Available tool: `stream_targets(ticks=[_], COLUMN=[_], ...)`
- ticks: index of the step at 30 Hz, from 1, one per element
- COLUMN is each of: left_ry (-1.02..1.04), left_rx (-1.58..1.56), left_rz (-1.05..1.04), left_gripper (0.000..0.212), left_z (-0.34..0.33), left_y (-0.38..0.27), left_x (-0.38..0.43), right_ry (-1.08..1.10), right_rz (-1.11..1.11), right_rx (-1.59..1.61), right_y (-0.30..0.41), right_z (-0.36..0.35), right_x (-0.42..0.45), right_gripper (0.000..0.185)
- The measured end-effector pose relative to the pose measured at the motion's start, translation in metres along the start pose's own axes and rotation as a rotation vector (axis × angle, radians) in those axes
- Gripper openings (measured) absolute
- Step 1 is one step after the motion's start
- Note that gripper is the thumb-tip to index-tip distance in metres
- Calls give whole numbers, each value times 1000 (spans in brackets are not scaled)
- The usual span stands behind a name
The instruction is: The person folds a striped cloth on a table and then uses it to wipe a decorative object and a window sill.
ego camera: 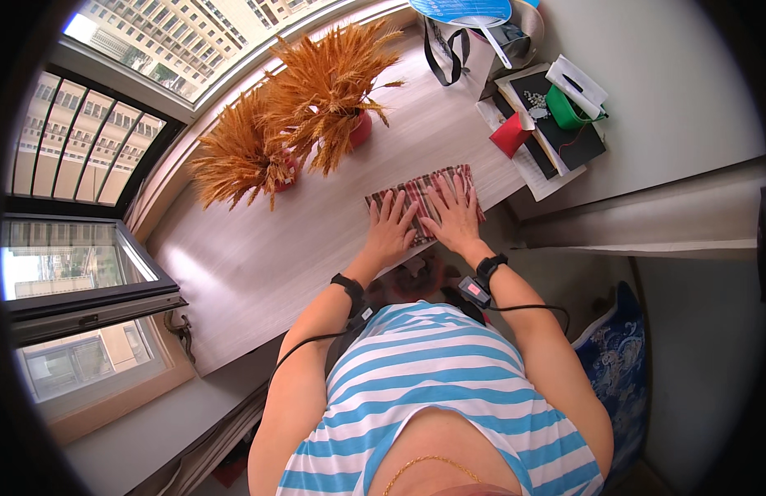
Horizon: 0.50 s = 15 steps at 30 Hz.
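Observation:
A striped cloth [423,185] in red, brown and pale tones lies flat on the wood-grained desk top [283,260], close to its front edge. My left hand [390,229] rests on the cloth's left part with its fingers spread. On the right part lies my right hand [454,214], palm down, fingers apart. Neither hand grips the cloth. Its middle shows between the two hands, while the areas beneath the palms are hidden. Each wrist wears a black strap with a cable running from it.
Dried wheat bunches [333,80] in red pots [361,129] stand by the window. An open window sash [79,260] juts in at left. At the far right are a paper bag [476,56], a hand fan [463,9], a red packet [512,135] and a green container [566,110] on books.

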State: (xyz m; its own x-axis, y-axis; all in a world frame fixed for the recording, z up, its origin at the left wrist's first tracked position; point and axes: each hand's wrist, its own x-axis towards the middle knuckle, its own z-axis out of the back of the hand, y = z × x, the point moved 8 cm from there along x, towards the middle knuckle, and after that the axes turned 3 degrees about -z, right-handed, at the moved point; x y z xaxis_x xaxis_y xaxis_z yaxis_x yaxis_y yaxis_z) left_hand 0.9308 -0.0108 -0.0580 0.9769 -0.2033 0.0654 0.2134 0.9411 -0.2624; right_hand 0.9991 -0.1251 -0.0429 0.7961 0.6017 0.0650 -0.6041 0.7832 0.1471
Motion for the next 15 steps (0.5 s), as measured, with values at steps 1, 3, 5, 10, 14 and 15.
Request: stream_targets(ticks=[1,3,5,10,14,15], left_ry=[4,11,10,-6,-39,-51], left_rx=[49,-36,-56,-74,-72,-76], left_rz=[-35,-69,-18,-5,20,27], left_gripper=[60,59,59,58,57,57], left_z=[3,4,0,-2,-2,-2], left_y=[-4,-9,-11,-4,5,8], left_x=[2,10,16,36,61,69], right_ry=[0,11,17,28,-1,-9], right_rz=[-7,0,-5,-10,-2,6], right_rx=[6,7,45,41,47,49], right_y=[-3,-10,-14,-26,-40,-44], right_z=[2,-4,-5,-5,-4,-3], right_x=[-4,-3,2,21,47,55], right_gripper=[66,68,68,66,62,61])
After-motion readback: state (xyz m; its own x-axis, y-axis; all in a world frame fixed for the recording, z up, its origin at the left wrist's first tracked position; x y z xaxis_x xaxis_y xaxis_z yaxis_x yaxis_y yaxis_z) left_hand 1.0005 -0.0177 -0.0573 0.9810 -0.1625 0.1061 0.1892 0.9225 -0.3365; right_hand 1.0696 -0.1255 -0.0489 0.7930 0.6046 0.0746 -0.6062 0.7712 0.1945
